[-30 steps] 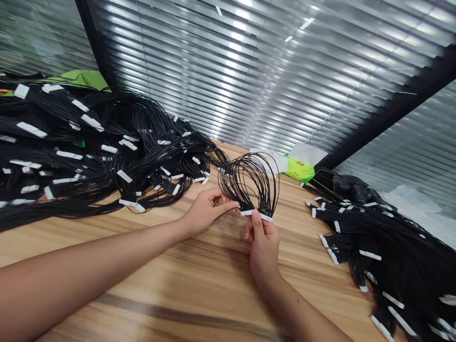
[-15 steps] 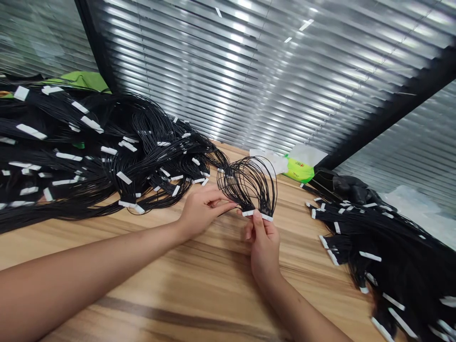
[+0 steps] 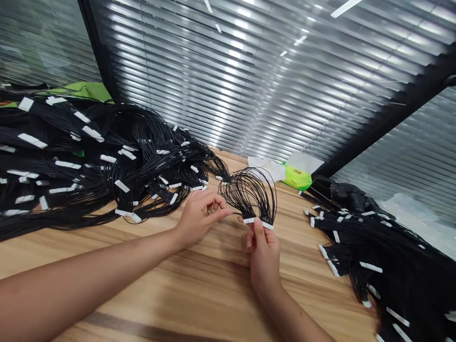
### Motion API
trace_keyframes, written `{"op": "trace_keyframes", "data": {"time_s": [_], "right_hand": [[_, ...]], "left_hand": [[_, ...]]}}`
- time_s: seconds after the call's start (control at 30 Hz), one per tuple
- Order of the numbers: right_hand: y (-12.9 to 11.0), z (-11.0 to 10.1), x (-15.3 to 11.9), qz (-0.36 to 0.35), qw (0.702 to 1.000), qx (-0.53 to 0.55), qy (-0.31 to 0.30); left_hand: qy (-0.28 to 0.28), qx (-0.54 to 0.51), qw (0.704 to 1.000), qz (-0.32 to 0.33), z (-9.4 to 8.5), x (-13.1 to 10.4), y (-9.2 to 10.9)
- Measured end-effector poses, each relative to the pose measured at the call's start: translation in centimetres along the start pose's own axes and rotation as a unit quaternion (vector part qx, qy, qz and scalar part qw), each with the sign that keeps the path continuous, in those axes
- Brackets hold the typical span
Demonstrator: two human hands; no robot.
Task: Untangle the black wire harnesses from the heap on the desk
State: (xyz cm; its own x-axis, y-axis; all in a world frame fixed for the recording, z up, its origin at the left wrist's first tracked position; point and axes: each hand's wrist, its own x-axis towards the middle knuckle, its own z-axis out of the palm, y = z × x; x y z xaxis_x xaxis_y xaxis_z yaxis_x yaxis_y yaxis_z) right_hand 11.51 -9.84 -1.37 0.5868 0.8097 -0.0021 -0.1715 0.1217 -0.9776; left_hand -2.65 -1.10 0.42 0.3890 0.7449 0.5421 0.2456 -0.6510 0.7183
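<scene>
- The right hand (image 3: pixel 264 251) pinches the white plastic connector strip (image 3: pixel 258 223) of a looped black wire harness (image 3: pixel 249 194) between thumb and fingertips, holding it upright just above the pale wooden tabletop (image 3: pixel 199 285).
- The left hand (image 3: pixel 199 216) is closed loosely on the harness's left strands, thumb and forefinger meeting where the wires curve back toward the connector.
- Against the pictures from a second and half a second ago, the grips are unchanged; the loop has drawn in a little and sits lower in view, largely because the head has tilted. The harness is being held and looked over in place rather than moved toward either heap.
- To the left lies a large heap of black harnesses with white connectors (image 3: pixel 89 161); to the right a second heap (image 3: pixel 384 256), cut off by the frame edge.
- Behind the hands are a green packet (image 3: pixel 297 178) and crumpled white sheets (image 3: pixel 270 166).
- Whether the loop carries a second connector under the left fingers cannot be made out; the packet's print is unreadable, and the dark object beyond the right heap is unclear.
</scene>
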Motion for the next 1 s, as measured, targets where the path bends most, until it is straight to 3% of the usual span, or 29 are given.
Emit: {"op": "trace_keyframes", "data": {"time_s": [0.1,0.23,0.63,0.9,1.0], "right_hand": [[-0.14,-0.02,-0.43,-0.024,0.999,-0.032,-0.003],[-0.18,-0.03,-0.40,-0.036,0.999,-0.031,0.002],[0.33,-0.01,-0.29,0.008,1.000,-0.007,-0.018],[0.32,0.06,-0.47,0.009,1.000,-0.012,-0.011],[0.29,0.11,-0.57,0.001,1.000,-0.018,-0.012]], "left_hand": [[0.012,-0.004,1.000,0.020,-0.20,-0.14,0.19],[0.053,0.075,0.994,0.052,-0.38,-0.28,0.39],[0.077,0.040,0.996,-0.003,-0.13,-0.05,0.14],[0.049,-0.070,0.994,-0.071,0.18,-0.21,-0.20],[-0.005,-0.031,0.999,-0.027,0.03,-0.29,-0.07]]}}
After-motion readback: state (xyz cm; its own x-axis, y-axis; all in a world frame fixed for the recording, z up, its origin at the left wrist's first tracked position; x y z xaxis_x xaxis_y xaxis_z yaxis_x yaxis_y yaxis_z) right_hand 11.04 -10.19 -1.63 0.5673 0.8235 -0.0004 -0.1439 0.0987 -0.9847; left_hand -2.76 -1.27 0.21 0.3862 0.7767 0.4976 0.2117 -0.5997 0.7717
